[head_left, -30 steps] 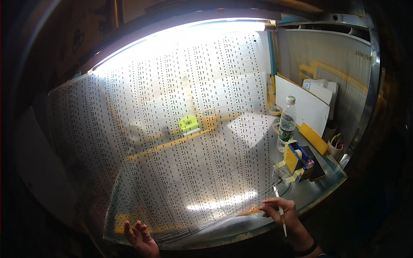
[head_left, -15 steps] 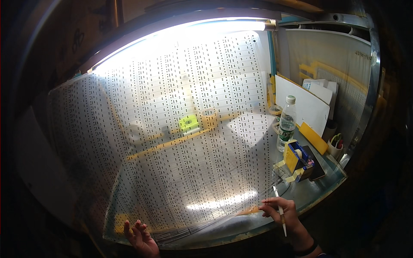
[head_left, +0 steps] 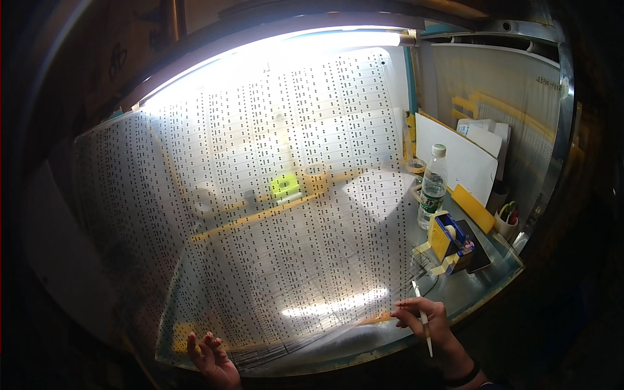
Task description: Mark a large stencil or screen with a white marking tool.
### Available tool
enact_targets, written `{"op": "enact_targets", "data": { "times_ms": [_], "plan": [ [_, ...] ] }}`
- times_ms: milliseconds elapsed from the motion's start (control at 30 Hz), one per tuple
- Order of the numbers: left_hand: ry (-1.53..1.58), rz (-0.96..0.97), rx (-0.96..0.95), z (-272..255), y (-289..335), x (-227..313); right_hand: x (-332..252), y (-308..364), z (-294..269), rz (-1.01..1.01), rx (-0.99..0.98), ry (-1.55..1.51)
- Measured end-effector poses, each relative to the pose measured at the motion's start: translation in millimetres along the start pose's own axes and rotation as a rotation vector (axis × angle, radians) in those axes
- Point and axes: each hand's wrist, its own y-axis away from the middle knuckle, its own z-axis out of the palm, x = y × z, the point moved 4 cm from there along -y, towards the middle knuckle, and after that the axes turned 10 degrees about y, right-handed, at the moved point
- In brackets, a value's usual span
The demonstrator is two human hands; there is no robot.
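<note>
A large clear film (head_left: 273, 260) with rows of small black marks spreads before me, its lower part sloping toward my hands. At its lower left edge is my left hand (head_left: 214, 365), fingers raised and slightly curled with gaps between them; nothing shows gripped in it. My right hand (head_left: 426, 320), near the lower right edge, holds a slim white pen-like tool (head_left: 424, 318) slanting between thumb and fingers. Its upper tip points at the film's right edge; the exact kind of tool is unclear.
Right of the film stand a blue-and-yellow tape dispenser (head_left: 448, 244), a plastic bottle (head_left: 433, 188), a yellow strip (head_left: 472, 208) and a cup of tools (head_left: 506, 222). A bright tube lamp (head_left: 312, 40) runs across the top. Behind the film shows a lime-green object (head_left: 284, 186).
</note>
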Motion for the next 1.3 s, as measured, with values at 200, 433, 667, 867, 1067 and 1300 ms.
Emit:
{"op": "enact_targets", "data": {
  "times_ms": [200,433,667,867,1067,1300],
  "plan": [
    [-0.001,0.014,-0.012,-0.9,-0.6,-0.9,0.1,0.1,0.1,0.001,0.004,0.006],
    [0.002,0.011,-0.021,-0.5,-0.9,-1.2,1.7,0.0,-0.2,0.002,0.008,0.016],
    [0.015,0.014,0.001,-2.5,-0.5,-1.5,-0.7,0.3,-0.3,-0.008,0.01,0.019],
    [-0.141,0.031,0.132,-0.8,1.3,-3.8,0.3,-0.2,0.4,-0.031,0.013,0.006],
    [-0.085,0.023,0.09,-1.7,0.2,-3.5,2.3,-0.7,0.1,-0.034,0.015,0.024],
    [0.031,0.014,0.002,-3.4,-1.4,-1.7,3.3,-0.2,0.9,0.002,0.021,0.001]
  ]
}}
